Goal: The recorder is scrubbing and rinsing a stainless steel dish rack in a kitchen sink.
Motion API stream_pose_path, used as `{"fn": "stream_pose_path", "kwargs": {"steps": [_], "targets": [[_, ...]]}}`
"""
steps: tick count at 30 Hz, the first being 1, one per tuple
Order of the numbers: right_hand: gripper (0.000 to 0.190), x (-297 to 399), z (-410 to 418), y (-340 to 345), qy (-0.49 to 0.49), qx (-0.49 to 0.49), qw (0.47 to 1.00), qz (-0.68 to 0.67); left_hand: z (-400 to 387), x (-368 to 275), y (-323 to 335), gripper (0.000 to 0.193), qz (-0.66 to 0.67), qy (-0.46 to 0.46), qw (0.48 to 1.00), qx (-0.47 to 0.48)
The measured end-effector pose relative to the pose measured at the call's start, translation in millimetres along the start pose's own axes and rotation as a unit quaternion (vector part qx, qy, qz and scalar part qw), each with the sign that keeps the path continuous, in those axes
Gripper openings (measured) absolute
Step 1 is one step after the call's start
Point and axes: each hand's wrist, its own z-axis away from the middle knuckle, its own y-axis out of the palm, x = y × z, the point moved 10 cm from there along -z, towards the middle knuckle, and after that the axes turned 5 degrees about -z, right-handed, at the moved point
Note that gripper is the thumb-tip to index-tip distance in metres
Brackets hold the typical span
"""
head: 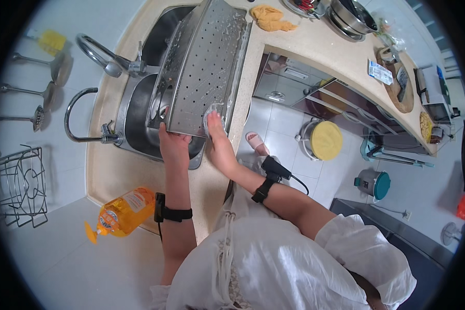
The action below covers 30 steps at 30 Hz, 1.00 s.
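A long perforated stainless-steel panel (207, 69) with folded sides lies across the double-bowl sink (139, 112). Suds and water drops cover parts of its surface. My left hand (174, 145) grips the panel's near edge, its thumb on top and some fingers hidden underneath. My right hand (217, 130) presses a pale, soapy scrubbing pad (208, 120) flat on the panel near its lower right corner. Part of the pad is hidden under the fingers.
Two faucets (112, 68) stand along the sink's wall side. An orange dish-soap pump bottle (128, 211) is left of my forearm. A yellow cloth (273, 18) and steel bowls (350, 19) rest on the counter (314, 42). A yellow-topped stool (325, 140) stands on the floor.
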Motion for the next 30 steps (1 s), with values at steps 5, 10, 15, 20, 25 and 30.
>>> {"fn": "stream_pose_path", "kwargs": {"steps": [5,10,15,20,25,30], "targets": [[0.053,-21,-27,-22,0.064,-0.112,0.991,-0.043,-1,31,-14,0.048,-0.066,-0.010,0.998,-0.009],[0.015,-20,-56,-63,0.007,-0.103,0.990,-0.093,8,35,-16,0.031,-0.274,0.081,0.958,-0.006],[0.032,2,-46,-37,-0.048,0.057,0.997,0.019,-9,41,-30,0.031,-0.370,0.120,0.921,-0.006],[0.027,14,-16,-11,-0.144,0.139,0.971,0.127,-13,48,-37,0.033,-0.395,0.105,0.912,0.015],[0.022,37,-3,6,-0.117,0.174,0.978,0.014,-3,32,-24,0.036,-0.460,0.110,0.881,-0.003],[0.021,-3,-37,-44,-0.008,0.016,1.000,-0.002,-2,28,-21,0.039,-0.398,0.167,0.902,0.006]]}}
